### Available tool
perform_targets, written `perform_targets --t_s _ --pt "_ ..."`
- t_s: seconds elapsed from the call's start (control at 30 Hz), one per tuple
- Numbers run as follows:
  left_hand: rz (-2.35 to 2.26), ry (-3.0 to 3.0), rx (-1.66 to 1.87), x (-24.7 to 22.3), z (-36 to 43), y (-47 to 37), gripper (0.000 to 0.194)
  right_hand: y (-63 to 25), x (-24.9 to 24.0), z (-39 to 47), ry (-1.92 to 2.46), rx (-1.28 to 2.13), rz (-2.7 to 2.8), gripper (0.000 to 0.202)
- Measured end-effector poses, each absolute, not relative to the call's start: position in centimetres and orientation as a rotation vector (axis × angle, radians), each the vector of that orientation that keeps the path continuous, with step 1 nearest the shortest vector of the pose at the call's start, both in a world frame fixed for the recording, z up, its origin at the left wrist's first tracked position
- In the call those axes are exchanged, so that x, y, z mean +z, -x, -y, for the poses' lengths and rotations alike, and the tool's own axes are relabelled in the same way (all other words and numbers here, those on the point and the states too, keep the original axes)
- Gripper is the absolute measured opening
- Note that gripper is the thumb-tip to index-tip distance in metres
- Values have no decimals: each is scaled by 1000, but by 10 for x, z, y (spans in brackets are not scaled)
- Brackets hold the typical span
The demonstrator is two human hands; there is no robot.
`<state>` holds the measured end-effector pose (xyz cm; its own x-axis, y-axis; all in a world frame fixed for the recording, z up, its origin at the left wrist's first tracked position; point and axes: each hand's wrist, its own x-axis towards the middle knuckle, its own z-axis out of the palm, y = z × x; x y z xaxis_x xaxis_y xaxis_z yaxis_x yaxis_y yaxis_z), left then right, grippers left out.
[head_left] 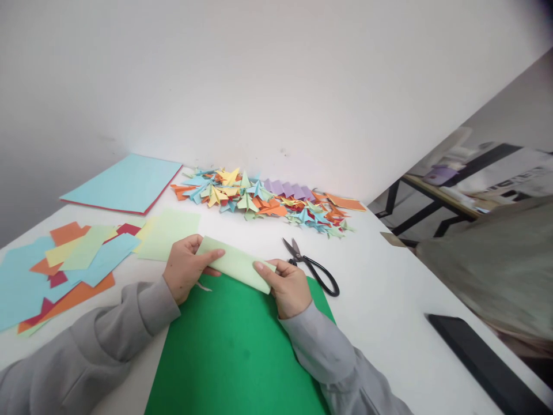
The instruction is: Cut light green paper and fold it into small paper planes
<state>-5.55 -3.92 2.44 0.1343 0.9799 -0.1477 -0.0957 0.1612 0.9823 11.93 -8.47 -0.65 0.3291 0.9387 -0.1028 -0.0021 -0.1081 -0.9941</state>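
Observation:
Both hands hold a strip-like piece of pale green paper (237, 266), which looks folded, above a green mat (242, 351). My left hand (185, 268) is closed on its left end, thumb on top and fingers beneath. My right hand (291, 286) pinches the right end the same way. Black-handled scissors (309, 262) lie with blades apart on the white table, just beyond my right hand. A flat pale green sheet (170, 233) rests behind my left hand. Under the held paper's left end, a small whitish scrap (204, 286) shows on the mat.
Folded paper planes (254, 196) in several colours are heaped along the wall. Loose coloured paper pieces (86, 248) spread over the left side. A light blue stack of sheets (125, 181) sits at the back left. A black flat object (484, 363) lies near the table's right edge.

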Motion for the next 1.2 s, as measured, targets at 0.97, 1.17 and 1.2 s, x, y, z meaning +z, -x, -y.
perform_targets --t_s 0.97,1.17,1.2 --pt "-934 -1253 573 29 53 52 30 -114 15 95 1307 1465 1294 33" --pt "-943 -1244 559 29 53 52 33 -113 14 95 1305 1469 1275 35" --pt "-938 -1243 553 29 53 53 34 -113 14 95 1304 1471 1270 35"
